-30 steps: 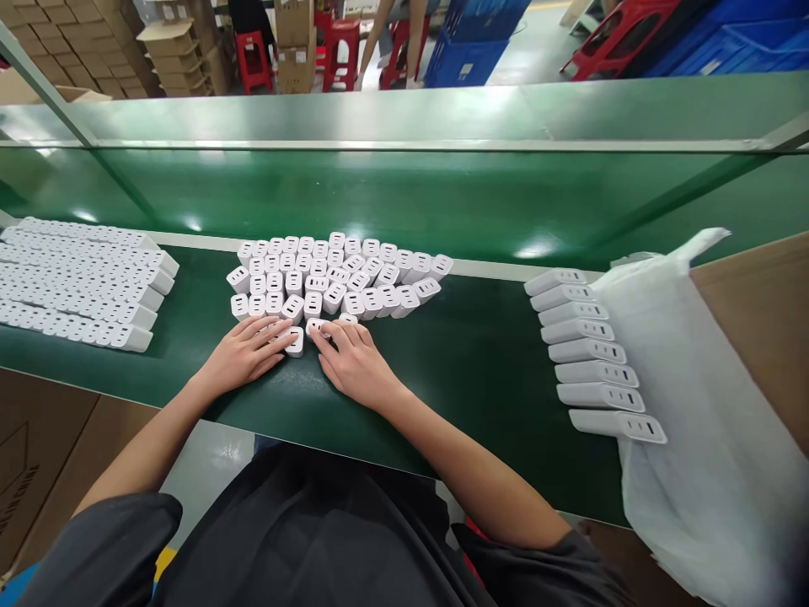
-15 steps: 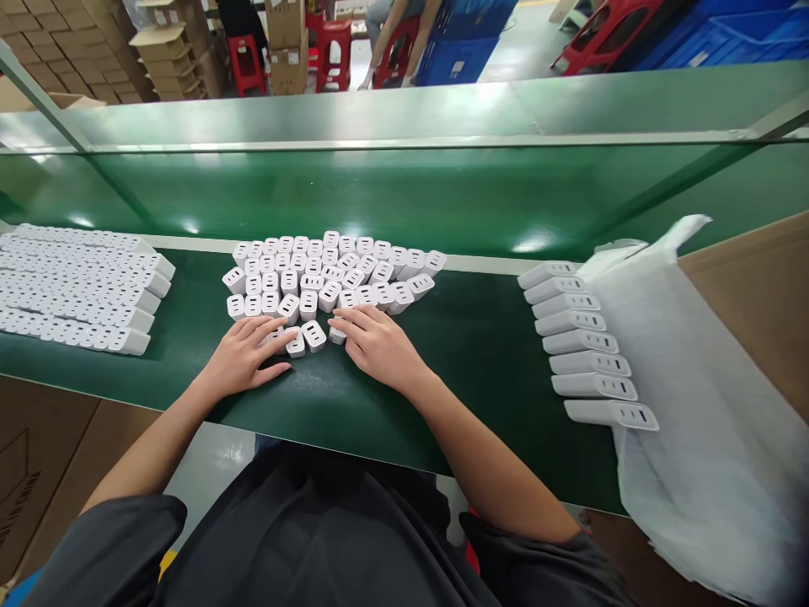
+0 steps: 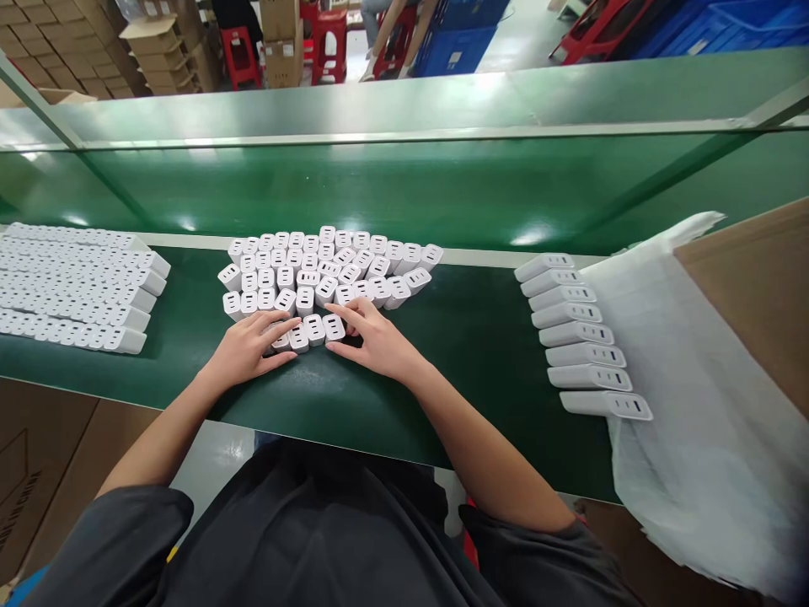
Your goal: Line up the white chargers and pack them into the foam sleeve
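Note:
A cluster of several small white charger blocks (image 3: 329,270) stands on the dark green bench top (image 3: 480,354), in front of me. My left hand (image 3: 249,350) lies at the cluster's near left edge, fingers stretched out and touching the front row of blocks (image 3: 309,330). At the near right edge my right hand (image 3: 376,337) rests with its fingers spread, their tips against the same short row. Neither hand lifts anything.
Rows of white blocks (image 3: 76,287) lie packed at the left. A column of longer white adapters (image 3: 581,333) lies at the right, next to white foam sheeting (image 3: 688,405) over a cardboard box (image 3: 758,295). Behind runs a green conveyor belt (image 3: 404,185).
Both hands have slid a little and pushed loose front blocks together into a short row. My right hand went right, then back in toward the row.

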Demonstrator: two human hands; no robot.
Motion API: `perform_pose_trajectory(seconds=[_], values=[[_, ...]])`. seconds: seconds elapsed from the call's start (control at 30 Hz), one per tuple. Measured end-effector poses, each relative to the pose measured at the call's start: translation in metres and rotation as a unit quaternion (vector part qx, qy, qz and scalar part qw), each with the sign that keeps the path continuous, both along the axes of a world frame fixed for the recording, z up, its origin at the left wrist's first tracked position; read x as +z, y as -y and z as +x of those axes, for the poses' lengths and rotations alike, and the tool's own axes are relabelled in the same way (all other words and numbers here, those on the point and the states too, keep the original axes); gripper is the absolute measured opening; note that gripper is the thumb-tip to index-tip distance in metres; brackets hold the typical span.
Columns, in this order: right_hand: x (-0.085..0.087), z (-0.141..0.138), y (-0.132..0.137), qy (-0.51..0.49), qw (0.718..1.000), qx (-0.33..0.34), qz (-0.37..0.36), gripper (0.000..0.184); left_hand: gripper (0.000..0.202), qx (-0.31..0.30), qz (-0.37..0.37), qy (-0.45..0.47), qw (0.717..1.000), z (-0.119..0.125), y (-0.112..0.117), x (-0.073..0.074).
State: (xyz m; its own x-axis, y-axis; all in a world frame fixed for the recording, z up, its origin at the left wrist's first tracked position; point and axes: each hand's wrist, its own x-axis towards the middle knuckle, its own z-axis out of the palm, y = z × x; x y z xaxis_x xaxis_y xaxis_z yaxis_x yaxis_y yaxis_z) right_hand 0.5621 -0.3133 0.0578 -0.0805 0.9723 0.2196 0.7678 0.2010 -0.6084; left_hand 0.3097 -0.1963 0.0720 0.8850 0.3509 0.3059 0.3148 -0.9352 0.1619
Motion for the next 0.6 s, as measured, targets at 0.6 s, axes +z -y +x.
perform_pose_trajectory(seconds=[0.6], values=[[0.007,0.026,0.046,0.007,0.994,0.097,-0.052,0.043,0.044,-0.193,-0.07,-0.084,0.975,0.037,0.002,0.005]])
